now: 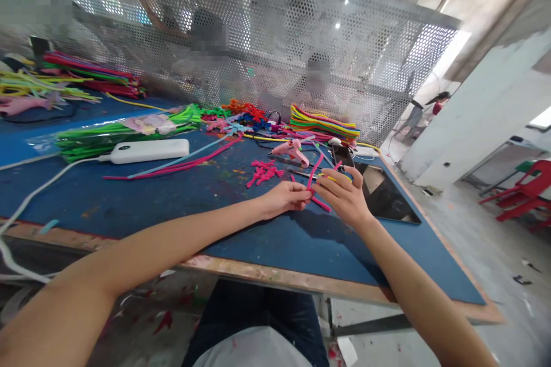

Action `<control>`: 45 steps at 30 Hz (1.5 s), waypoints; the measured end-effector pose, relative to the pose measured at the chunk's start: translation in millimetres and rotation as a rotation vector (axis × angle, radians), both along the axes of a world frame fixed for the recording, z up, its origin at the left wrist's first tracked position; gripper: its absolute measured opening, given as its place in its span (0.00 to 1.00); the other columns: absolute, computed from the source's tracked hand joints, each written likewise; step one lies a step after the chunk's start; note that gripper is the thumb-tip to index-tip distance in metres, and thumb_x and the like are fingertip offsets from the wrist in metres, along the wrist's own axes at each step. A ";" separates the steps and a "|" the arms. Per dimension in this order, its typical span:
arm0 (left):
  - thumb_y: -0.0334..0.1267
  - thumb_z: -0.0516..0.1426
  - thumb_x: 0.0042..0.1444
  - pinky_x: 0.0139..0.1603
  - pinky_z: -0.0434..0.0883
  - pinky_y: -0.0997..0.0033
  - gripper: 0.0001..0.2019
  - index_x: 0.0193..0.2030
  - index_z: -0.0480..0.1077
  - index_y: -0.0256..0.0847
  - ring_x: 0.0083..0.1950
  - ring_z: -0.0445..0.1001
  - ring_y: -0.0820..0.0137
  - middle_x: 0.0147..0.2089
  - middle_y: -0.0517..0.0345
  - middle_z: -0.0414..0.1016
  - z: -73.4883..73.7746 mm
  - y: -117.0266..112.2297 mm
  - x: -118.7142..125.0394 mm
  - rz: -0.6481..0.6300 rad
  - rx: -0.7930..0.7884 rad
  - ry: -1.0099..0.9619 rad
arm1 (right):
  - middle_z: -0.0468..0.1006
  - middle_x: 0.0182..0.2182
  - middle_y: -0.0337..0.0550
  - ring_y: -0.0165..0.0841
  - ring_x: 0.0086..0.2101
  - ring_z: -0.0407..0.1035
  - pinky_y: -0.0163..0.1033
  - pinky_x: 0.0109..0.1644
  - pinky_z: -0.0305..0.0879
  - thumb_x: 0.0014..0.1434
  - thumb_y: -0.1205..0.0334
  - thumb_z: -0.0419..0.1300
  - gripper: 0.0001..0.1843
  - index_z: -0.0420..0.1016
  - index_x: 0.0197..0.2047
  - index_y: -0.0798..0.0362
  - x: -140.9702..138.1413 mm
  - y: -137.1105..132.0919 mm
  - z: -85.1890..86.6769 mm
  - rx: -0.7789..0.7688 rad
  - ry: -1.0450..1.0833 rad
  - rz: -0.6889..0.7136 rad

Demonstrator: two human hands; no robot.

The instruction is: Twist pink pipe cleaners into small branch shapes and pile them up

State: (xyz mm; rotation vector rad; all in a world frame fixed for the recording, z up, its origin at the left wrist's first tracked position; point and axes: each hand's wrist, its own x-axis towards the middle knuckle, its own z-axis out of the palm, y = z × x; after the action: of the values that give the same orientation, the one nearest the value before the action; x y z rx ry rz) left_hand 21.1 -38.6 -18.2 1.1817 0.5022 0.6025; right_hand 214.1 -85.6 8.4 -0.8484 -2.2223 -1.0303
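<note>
A pink pipe cleaner (pixel 317 170) stands bent upward between my two hands, over the blue tabletop. My left hand (pixel 286 198) pinches its lower part between thumb and fingertips. From the right, my right hand (pixel 344 194) has its fingertips closed on the same piece, close to the left fingers. Scissors with yellow handles (pixel 330 176) show behind the right fingers; whether that hand holds them I cannot tell. Another pink length (pixel 321 204) lies below the hands. Just beyond the left hand is a pile of short twisted pink pieces (pixel 263 172). A pink glue gun (pixel 291 152) lies behind it.
A dark tablet (pixel 394 195) lies right of my right hand. Leftward are a white power bank (pixel 150 151) with a cable and bagged green pipe cleaners (pixel 107 135). Multicoloured bundles (pixel 322 123) sit at the back, before a perforated metal screen (pixel 275 40). People show behind it.
</note>
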 end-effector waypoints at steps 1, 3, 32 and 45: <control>0.46 0.65 0.41 0.34 0.64 0.76 0.17 0.27 0.68 0.33 0.26 0.65 0.80 0.26 0.61 0.67 0.4 -0.4 0.0 0.002 0.004 0.006 | 0.79 0.40 0.32 0.30 0.51 0.66 0.44 0.60 0.39 0.60 0.68 0.57 0.10 0.73 0.41 0.43 0.3 0.2 -0.3 -0.002 0.006 0.004; 0.46 0.65 0.41 0.34 0.64 0.75 0.17 0.28 0.68 0.34 0.27 0.66 0.79 0.27 0.60 0.68 1.7 -1.3 -0.3 0.013 0.023 0.021 | 0.79 0.38 0.32 0.30 0.49 0.67 0.44 0.60 0.39 0.60 0.68 0.56 0.09 0.73 0.40 0.44 -0.5 0.0 -0.9 -0.022 0.026 0.009; 0.45 0.63 0.44 0.25 0.59 0.80 0.15 0.26 0.69 0.32 0.22 0.63 0.81 0.21 0.63 0.67 10.6 3.7 -5.1 0.025 0.214 0.092 | 0.74 0.22 0.38 0.28 0.21 0.63 0.35 0.25 0.59 0.44 0.52 0.67 0.13 0.72 0.25 0.52 -28.1 -5.0 -20.8 -0.820 1.039 0.176; 0.42 0.66 0.42 0.39 0.69 0.69 0.14 0.30 0.71 0.33 0.27 0.70 0.76 0.25 0.59 0.71 8.8 -1.0 -7.8 -0.243 -0.155 -0.020 | 0.74 0.24 0.39 0.31 0.24 0.65 0.37 0.28 0.62 0.46 0.50 0.65 0.13 0.77 0.32 0.49 -16.6 -1.9 -13.8 -0.954 1.021 0.427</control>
State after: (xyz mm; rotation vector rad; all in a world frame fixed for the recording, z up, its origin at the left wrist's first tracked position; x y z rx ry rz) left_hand 13.4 -39.6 -9.4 1.0688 0.3745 0.3598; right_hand 197.6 -87.4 -5.4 -0.8859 -1.7141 0.6562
